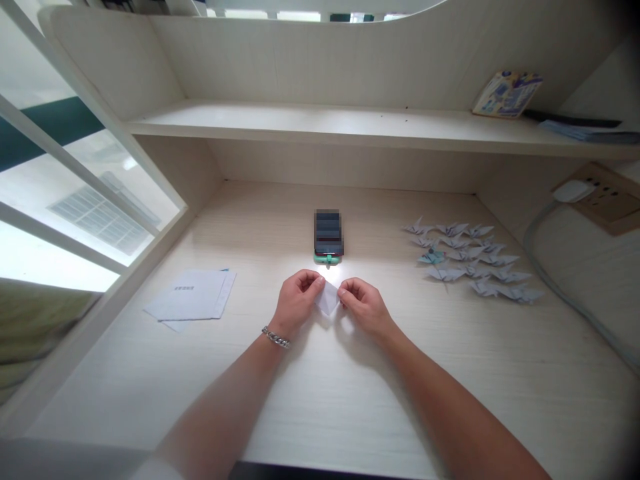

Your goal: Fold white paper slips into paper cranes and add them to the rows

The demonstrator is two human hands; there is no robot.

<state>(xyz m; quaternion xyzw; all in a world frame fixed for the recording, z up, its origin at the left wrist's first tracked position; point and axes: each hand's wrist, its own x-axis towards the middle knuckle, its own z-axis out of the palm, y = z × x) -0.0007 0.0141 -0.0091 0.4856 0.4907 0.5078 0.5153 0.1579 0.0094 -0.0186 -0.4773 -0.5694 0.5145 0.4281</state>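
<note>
Between my hands is a small folded piece of white paper (327, 300), its lower end coming to a point. My left hand (299, 300), with a chain bracelet (275, 337) at the wrist, pinches the paper's left edge between thumb and fingers. On the opposite edge, my right hand (365, 305) pinches it the same way. Just beyond the paper lies a phone (329, 232) with a green edge at its near end. Several folded paper cranes (470, 253) sit in rows to the right, one of them bluish (431, 256).
A stack of white paper sheets (193, 297) lies at the left of the desk (320, 400). Along the back runs a raised shelf (310, 120) holding a colourful box (507, 95). A cable (543, 267) drops from the wall socket (607, 198) down the right side.
</note>
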